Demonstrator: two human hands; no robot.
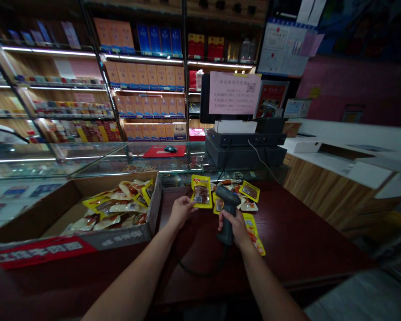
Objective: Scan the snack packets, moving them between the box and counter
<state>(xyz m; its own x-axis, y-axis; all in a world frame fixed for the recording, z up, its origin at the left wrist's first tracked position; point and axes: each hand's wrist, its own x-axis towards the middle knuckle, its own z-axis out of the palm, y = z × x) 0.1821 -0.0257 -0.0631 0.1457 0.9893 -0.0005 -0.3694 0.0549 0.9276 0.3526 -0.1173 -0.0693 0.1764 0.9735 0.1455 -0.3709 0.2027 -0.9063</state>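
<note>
My left hand pinches the lower left corner of a yellow snack packet with a clear window, held up above the dark red table. Wrapped in my right hand is a dark grey barcode scanner, its head tilted toward the packet. A black cable loops from the scanner's handle across the tabletop. Behind and beside the scanner lie several loose snack packets, among them a yellow packet at the right. Another yellow packet is partly hidden by my right hand.
At the left stands an open cardboard box holding several snack packets. A glass counter runs behind the table, with a mouse on a red mat. A monitor with a paper sign stands on a cash drawer.
</note>
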